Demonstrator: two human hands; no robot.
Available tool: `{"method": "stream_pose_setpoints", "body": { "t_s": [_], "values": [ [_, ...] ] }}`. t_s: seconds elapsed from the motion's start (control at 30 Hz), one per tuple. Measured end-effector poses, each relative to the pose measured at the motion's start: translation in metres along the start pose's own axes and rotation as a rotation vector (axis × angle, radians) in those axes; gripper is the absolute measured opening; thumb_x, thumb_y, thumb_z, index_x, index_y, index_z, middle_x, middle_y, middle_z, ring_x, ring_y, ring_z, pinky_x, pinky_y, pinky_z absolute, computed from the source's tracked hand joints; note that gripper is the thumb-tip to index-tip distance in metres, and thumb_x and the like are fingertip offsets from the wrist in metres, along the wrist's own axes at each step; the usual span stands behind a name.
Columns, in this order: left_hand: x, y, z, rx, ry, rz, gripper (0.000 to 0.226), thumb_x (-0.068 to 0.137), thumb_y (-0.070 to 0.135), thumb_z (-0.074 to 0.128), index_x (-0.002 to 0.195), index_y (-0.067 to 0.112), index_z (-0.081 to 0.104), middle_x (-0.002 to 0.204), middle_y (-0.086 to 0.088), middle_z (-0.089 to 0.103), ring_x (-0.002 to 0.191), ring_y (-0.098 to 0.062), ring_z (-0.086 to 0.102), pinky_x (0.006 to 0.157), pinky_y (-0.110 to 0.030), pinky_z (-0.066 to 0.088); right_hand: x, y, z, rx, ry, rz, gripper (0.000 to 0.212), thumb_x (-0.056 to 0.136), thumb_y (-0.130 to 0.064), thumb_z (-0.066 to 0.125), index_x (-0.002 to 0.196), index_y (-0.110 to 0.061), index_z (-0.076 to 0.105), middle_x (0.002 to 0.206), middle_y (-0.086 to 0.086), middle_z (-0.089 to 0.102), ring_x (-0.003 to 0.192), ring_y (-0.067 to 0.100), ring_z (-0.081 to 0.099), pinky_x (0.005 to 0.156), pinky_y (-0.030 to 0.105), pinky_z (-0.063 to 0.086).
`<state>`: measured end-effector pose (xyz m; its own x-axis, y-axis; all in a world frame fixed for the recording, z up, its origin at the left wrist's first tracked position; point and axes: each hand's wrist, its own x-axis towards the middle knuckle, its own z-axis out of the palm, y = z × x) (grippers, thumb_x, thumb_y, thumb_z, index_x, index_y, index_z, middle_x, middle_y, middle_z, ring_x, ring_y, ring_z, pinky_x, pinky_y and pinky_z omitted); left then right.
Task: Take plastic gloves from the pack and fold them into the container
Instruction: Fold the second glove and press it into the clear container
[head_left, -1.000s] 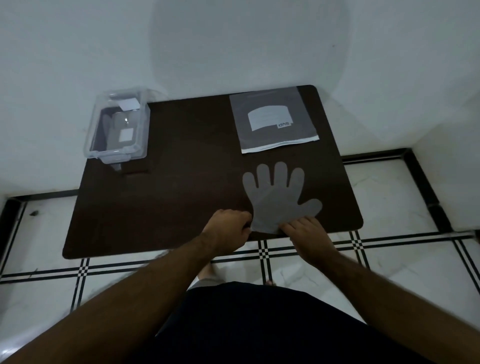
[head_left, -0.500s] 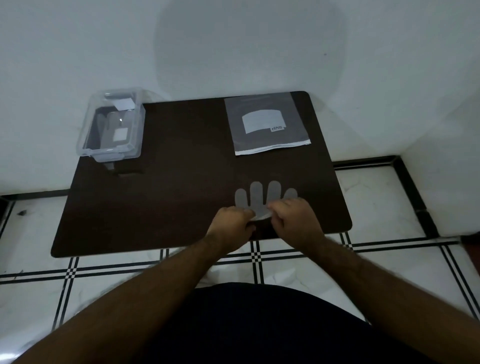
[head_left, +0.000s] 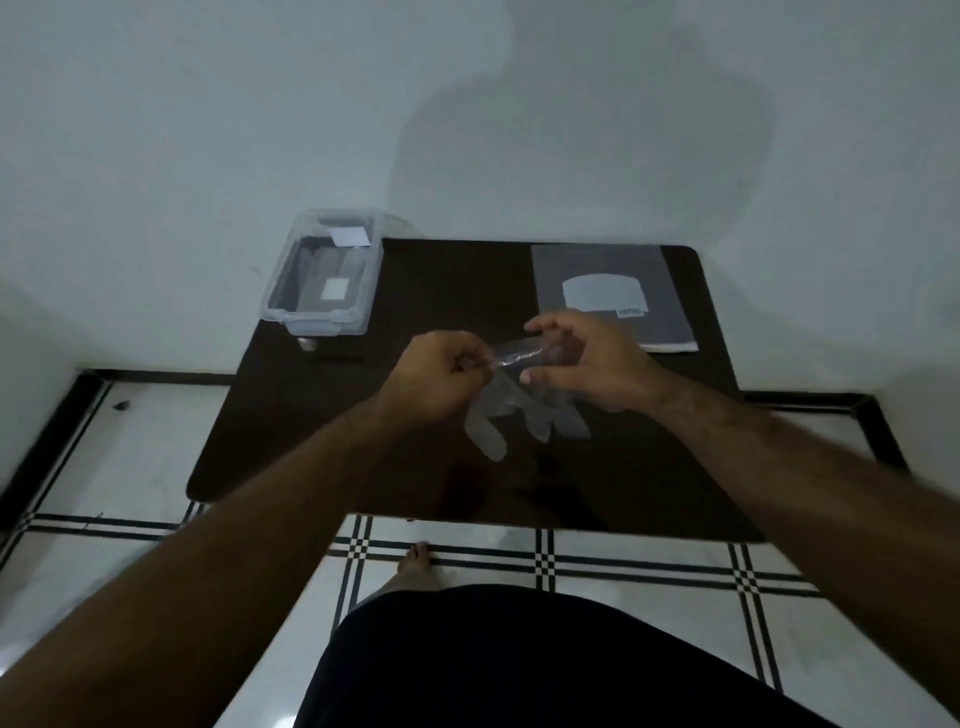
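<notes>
table: dark, against pale wall
glove: lifted, fingers dangling
left hand: pinching cuff
right hand: fingers clamp cuff
container: 10 o'clock
pack: 1 o'clock

**Table surface, current state**

Dark brown table, rounded corners, pushed against a white wall, standing on white tile floor with black grid lines. Clear plastic container sits at the far-left corner, partly overhanging the edge, folded gloves visible inside. Grey glove pack lies flat at the far right. The two are well apart.
</notes>
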<state>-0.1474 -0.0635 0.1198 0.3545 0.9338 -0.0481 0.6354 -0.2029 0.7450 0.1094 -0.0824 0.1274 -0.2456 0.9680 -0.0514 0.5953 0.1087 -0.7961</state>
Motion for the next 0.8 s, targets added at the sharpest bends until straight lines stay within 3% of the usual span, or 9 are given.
{"method": "stream_pose_setpoints", "body": {
  "t_s": [0.2, 0.37, 0.57, 0.7, 0.8],
  "values": [
    [0.035, -0.040, -0.096, 0.179, 0.014, 0.074, 0.004, 0.093, 0.017, 0.076, 0.093, 0.019, 0.079, 0.085, 0.008, 0.074, 0.081, -0.009, 0.072, 0.075, -0.033, 0.061, 0.094, -0.056, 0.020, -0.066, -0.101, -0.101, 0.014, 0.088, -0.027, 0.085, 0.100, -0.024, 0.081, 0.097, -0.008, 0.081, 0.092, 0.004, 0.076, 0.089, 0.036, 0.064],
    [0.075, -0.084, -0.183, 0.340, 0.096, 0.105, 0.004, 0.090, 0.017, 0.079, 0.091, 0.015, 0.082, 0.077, 0.009, 0.068, 0.074, -0.009, 0.066, 0.072, -0.024, 0.049, 0.189, -0.105, 0.054, -0.086, -0.069, -0.129, 0.011, 0.086, -0.018, 0.086, 0.097, -0.018, 0.084, 0.093, -0.007, 0.081, 0.089, 0.003, 0.076, 0.086, 0.023, 0.061],
    [0.141, -0.146, -0.280, 0.377, 0.083, 0.034, 0.020, 0.086, 0.027, 0.087, 0.101, 0.015, 0.085, 0.088, 0.005, 0.074, 0.083, -0.013, 0.070, 0.080, -0.027, 0.054, 0.313, -0.143, 0.098, -0.100, 0.051, -0.090, 0.012, 0.082, -0.016, 0.089, 0.093, -0.019, 0.084, 0.088, -0.015, 0.078, 0.082, -0.006, 0.071, 0.083, 0.016, 0.056],
    [0.189, -0.184, -0.322, 0.388, 0.036, -0.002, 0.022, 0.085, 0.027, 0.089, 0.103, 0.015, 0.086, 0.095, 0.001, 0.080, 0.088, -0.015, 0.072, 0.082, -0.026, 0.055, 0.383, -0.151, 0.118, -0.091, 0.104, -0.057, 0.012, 0.082, -0.017, 0.090, 0.092, -0.019, 0.084, 0.091, -0.012, 0.080, 0.088, 0.000, 0.074, 0.089, 0.019, 0.058],
    [0.221, -0.204, -0.335, 0.435, 0.041, 0.013, 0.019, 0.089, 0.027, 0.084, 0.104, 0.015, 0.086, 0.102, -0.001, 0.083, 0.095, -0.020, 0.074, 0.085, -0.027, 0.053, 0.419, -0.151, 0.128, -0.142, 0.170, -0.081, 0.011, 0.088, -0.014, 0.083, 0.098, -0.017, 0.085, 0.098, -0.008, 0.081, 0.088, -0.003, 0.071, 0.089, 0.009, 0.052]
  ]
}}
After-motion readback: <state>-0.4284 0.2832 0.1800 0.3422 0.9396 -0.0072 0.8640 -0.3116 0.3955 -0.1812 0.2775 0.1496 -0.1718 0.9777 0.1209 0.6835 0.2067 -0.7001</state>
